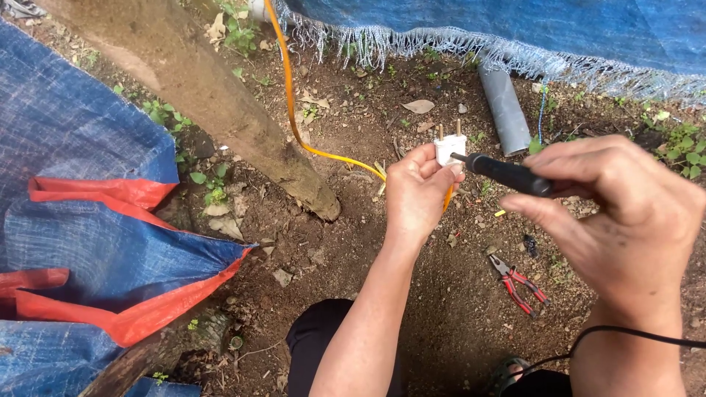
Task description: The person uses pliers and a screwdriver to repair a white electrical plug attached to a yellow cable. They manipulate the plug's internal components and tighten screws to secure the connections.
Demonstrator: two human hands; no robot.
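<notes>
While my left hand [416, 192] pinches the white plug [448, 149] | right hand [621, 213] clamps the screwdriver [507, 173], tip at its side | screw-driving step; next needs steady tip seating.

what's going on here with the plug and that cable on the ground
A person crouches over bare soil. The left hand holds a white two-pin plug joined to an orange cable that runs up past a tree trunk. The right hand presses the tip of a black-handled screwdriver against the plug's side. Red-handled pliers lie on the ground below, and a grey pipe lies near a blue tarp.
</notes>
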